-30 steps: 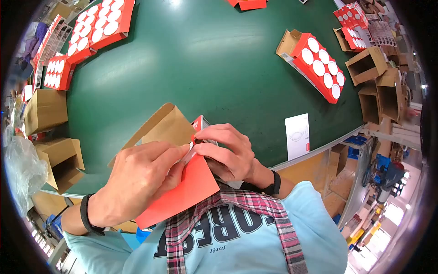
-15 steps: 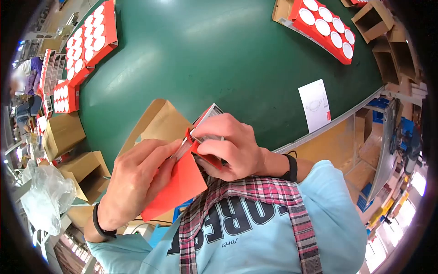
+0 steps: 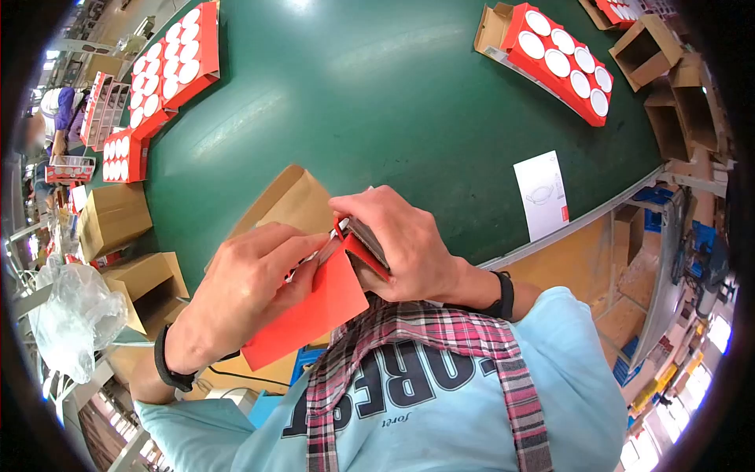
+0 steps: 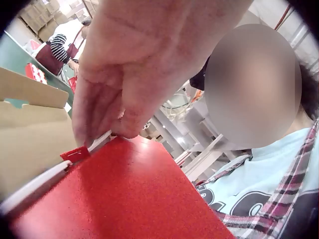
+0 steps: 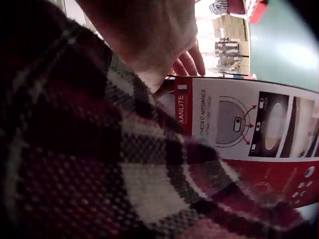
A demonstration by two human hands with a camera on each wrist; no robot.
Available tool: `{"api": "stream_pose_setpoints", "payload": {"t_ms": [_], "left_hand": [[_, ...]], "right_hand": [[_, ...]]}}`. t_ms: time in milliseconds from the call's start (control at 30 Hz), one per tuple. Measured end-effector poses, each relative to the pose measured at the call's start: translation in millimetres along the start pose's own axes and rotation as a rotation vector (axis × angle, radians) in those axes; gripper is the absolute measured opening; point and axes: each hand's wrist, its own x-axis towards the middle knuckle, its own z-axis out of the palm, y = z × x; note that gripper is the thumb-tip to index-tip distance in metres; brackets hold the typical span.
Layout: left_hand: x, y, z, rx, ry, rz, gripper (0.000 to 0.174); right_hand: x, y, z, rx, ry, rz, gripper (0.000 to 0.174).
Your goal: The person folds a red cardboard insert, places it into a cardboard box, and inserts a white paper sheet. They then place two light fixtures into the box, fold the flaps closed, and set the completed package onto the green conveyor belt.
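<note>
Close in front of the apron in the head view is a red cardboard box (image 3: 314,318) with a raised brown flap (image 3: 287,200). My left hand (image 3: 252,267) pinches its upper edge, thumb on the near red face, beside a thin white strip. My right hand (image 3: 409,244) grips the box's right end, around a grey-brown end flap (image 3: 368,242). In the left wrist view, the left fingertips are at the red panel's (image 4: 129,189) edge, by a small red tab (image 4: 75,154). The right wrist view shows the box's printed side (image 5: 234,119), marked XANLITE; plaid cloth hides part of it.
A white sheet with a line drawing (image 3: 541,193) lies on the green table (image 3: 354,102). Red boxes with white discs stand at upper right (image 3: 566,63) and upper left (image 3: 177,63). Brown cartons (image 3: 149,291) and a clear plastic bag (image 3: 75,315) are along the left edge.
The right hand has shifted from pinching near the box's corner to wrapping round its end flap. The left hand keeps its pinch on the edge. The head view has shifted over the table.
</note>
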Motion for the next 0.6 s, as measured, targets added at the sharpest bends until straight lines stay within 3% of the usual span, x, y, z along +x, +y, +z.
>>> {"api": "stream_pose_setpoints", "payload": {"t_ms": [100, 367, 500, 600], "left_hand": [[-2, -2, 2, 0.036, 0.028, 0.056, 0.026], [1, -13, 0, -0.024, -0.035, 0.152, 0.033], [1, -14, -3, -0.063, -0.066, 0.086, 0.033], [-2, -15, -3, -0.114, -0.052, 0.023, 0.034]], "right_hand": [[0, -4, 3, -0.006, -0.002, 0.038, 0.07], [-4, 21, 25, 0.102, 0.069, -0.165, 0.053], [-5, 30, 36, 0.229, 0.138, -0.175, 0.051], [1, 32, 29, 0.192, 0.041, -0.251, 0.069]]}}
